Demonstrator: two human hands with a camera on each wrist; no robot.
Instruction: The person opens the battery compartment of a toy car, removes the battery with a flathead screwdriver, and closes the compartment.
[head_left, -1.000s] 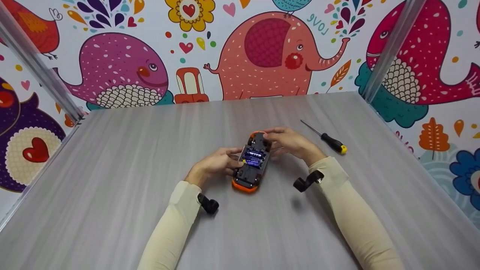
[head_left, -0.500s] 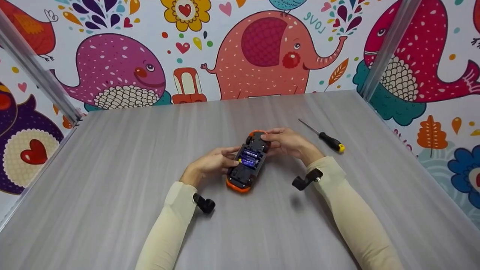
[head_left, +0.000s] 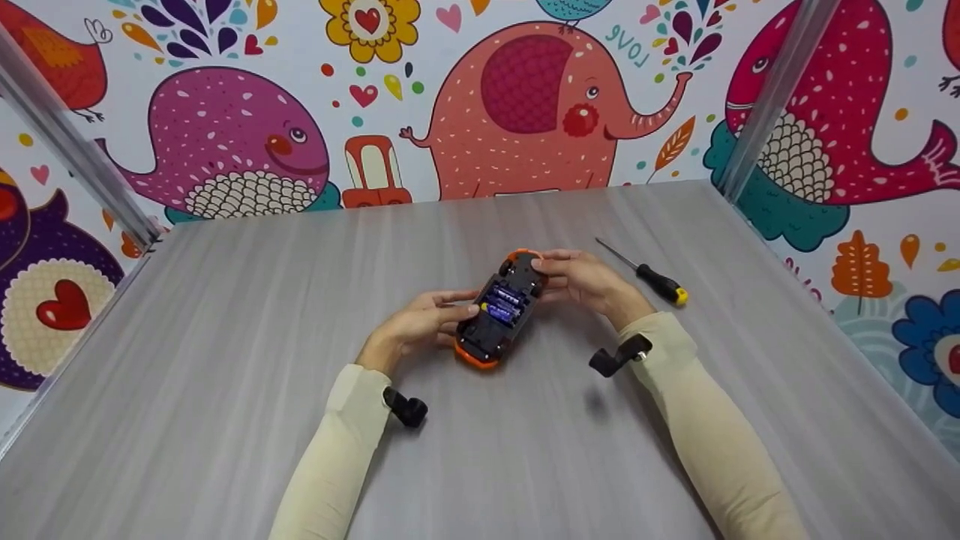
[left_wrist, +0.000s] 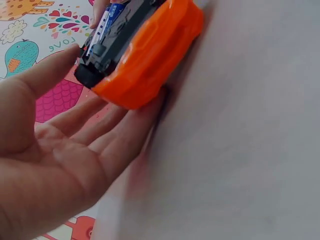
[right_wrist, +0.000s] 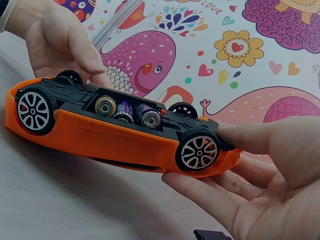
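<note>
An orange toy car (head_left: 495,330) is held upside down between both hands, its black underside facing up. Its battery compartment is uncovered, and three purple-blue batteries (right_wrist: 150,117) lie side by side in it. My left hand (head_left: 420,326) grips one long side, thumb on the underside edge and fingers below. With the right hand (head_left: 589,281) I pinch the far end, thumb over the black base and fingers under the orange body. In the right wrist view, two silver-spoked wheels (right_wrist: 200,152) face the camera. The car's roof is hidden beneath.
A screwdriver (head_left: 660,283) with a black and yellow handle lies on the grey table (head_left: 262,315), right of the hands. A small black piece (right_wrist: 212,235) shows at the bottom of the right wrist view. A cartoon-printed wall (head_left: 390,97) stands behind the table.
Both hands keep hold of the toy car. It has shifted slightly left over the second and turned a little, its far end leaning right; lately it has moved a bit away from the person.
</note>
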